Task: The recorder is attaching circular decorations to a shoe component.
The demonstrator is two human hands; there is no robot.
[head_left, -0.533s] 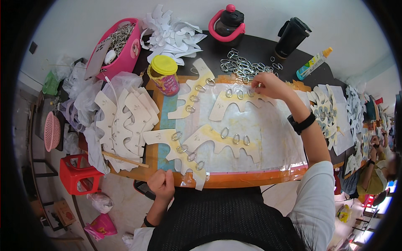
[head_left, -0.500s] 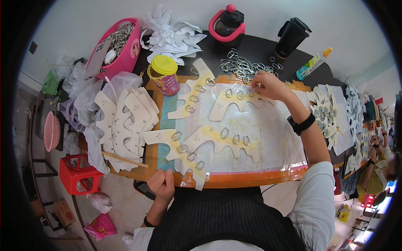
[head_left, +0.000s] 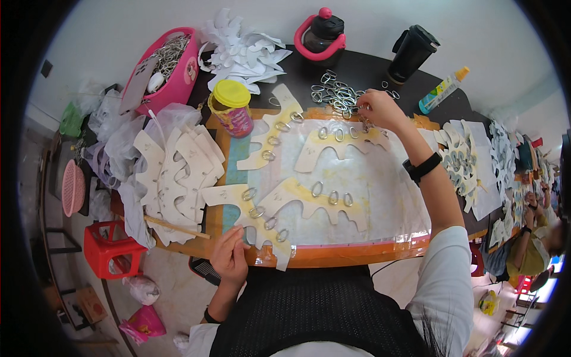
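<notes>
Several cream cut-out pieces with metal oval rings glued on them lie on a clear plastic sheet [head_left: 380,196] over the orange board. My right hand [head_left: 377,110] reaches to the far edge, fingers pinched at a ring beside the loose pile of metal rings [head_left: 333,95] and above the upper right cut-out piece [head_left: 333,146]. My left hand [head_left: 229,256] rests at the near edge, fingers on the corner of the nearest cut-out piece [head_left: 262,217].
A yellow-lidded jar [head_left: 232,107] stands at the board's far left corner. A stack of blank cut-outs [head_left: 172,178] lies left, a pink basket [head_left: 169,68] behind it. Two dark bottles [head_left: 324,35] and a glue bottle [head_left: 440,89] stand at the back. Finished pieces [head_left: 461,160] lie right. Another person [head_left: 535,244] sits right.
My right hand has shifted slightly toward the ring pile at the far edge. My left hand stays at the near edge.
</notes>
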